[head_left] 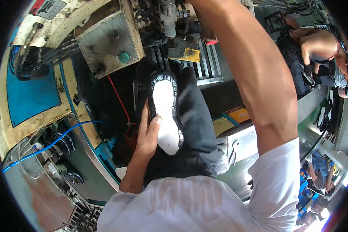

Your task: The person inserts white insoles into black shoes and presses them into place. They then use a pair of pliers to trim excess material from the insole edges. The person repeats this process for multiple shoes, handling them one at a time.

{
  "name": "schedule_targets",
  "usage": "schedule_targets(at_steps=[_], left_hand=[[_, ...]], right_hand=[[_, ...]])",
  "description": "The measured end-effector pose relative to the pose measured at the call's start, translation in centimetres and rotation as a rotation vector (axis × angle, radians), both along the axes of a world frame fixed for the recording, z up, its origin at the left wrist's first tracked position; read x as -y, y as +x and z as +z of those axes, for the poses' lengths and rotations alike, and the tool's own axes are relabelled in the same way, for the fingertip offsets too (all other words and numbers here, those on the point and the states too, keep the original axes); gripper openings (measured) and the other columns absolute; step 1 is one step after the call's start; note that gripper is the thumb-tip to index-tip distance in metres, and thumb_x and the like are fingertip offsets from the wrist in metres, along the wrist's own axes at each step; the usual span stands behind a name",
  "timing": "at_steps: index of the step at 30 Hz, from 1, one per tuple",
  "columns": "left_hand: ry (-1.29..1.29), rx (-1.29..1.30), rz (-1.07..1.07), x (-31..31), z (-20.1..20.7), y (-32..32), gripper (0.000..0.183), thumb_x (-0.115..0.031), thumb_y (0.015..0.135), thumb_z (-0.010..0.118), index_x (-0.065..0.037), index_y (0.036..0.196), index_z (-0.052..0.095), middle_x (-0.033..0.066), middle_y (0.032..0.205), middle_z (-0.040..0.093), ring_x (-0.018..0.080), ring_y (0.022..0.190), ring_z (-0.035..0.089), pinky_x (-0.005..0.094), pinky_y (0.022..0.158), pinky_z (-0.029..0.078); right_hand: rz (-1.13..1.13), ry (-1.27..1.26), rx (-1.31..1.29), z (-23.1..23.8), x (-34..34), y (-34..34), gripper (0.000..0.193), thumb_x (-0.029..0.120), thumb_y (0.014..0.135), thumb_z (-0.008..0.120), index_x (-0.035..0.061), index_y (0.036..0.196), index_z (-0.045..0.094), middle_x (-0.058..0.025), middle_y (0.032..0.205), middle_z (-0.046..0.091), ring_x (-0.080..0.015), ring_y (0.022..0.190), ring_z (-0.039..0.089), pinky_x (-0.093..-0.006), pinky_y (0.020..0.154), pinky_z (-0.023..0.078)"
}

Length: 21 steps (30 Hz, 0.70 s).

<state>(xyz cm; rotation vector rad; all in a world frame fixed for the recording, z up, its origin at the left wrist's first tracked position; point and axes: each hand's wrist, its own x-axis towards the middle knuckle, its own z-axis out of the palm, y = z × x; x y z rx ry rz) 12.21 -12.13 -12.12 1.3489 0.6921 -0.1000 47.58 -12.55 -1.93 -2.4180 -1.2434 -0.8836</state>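
In my lap, sole side up, lies a black shoe upper point(176, 116) with its edge gathered in pleats around a white insole board point(165, 96). My left hand point(147, 135) is closed on its left side, thumb across the white board and fingers tucked beneath. The toe end points away from me, between my dark-trousered knees. My right arm point(265, 73) stretches far forward past the top edge, so the right hand lies outside the picture.
A grimy machine box point(110, 42) with a green button point(123, 58) stands ahead on the left. A metal grate point(208, 65) lies beyond my knees. A blue hose point(50, 141) crosses at left. Black shoes point(67, 143) sit below it. Another person point(317, 50) bends over at far right.
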Motion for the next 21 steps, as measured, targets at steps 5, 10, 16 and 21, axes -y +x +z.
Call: schedule_targets(at_steps=[5,10,16,21], left_hand=[[0.046,-0.083,-0.054,1.0,-2.4,-1.6,0.076,-0.034,0.111,0.057,-0.001,0.172,0.025,0.0237,0.167,0.042,0.0303,0.148,0.047,0.0418,0.125,0.035],[0.247,-0.055,-0.255,2.4,-7.0,-2.3,0.084,-0.040,0.111,0.058,0.005,0.170,0.019,0.0356,0.167,0.036,0.0442,0.157,0.038,0.0406,0.127,0.032],[-0.257,-0.146,-0.028,1.6,-5.2,-1.4,0.085,-0.052,0.113,0.053,-0.008,0.175,0.015,0.0210,0.173,0.034,0.0344,0.155,0.040,0.0441,0.127,0.034],[0.121,-0.124,-0.094,3.1,-10.0,-2.6,0.083,-0.049,0.113,0.054,-0.004,0.173,0.018,0.0250,0.168,0.040,0.0349,0.153,0.044,0.0438,0.126,0.036]], right_hand=[[0.032,-0.016,-0.024,0.1,-0.7,0.2,0.054,0.011,0.094,0.061,0.0033,0.147,0.062,-0.0186,0.154,0.058,-0.0400,0.144,0.053,-0.0510,0.124,0.039],[0.060,-0.025,-0.064,0.2,0.2,-0.5,0.055,0.008,0.092,0.064,0.0041,0.147,0.063,-0.0179,0.154,0.058,-0.0395,0.143,0.053,-0.0504,0.123,0.041],[0.203,0.122,-0.314,-3.5,10.8,-8.1,0.057,0.004,0.090,0.066,0.0051,0.147,0.064,-0.0171,0.154,0.059,-0.0389,0.143,0.054,-0.0497,0.122,0.043],[-0.610,0.176,-0.711,-19.9,36.1,-27.2,0.052,0.006,0.099,0.065,0.0082,0.150,0.063,-0.0201,0.160,0.053,-0.0434,0.146,0.050,-0.0511,0.122,0.042]])
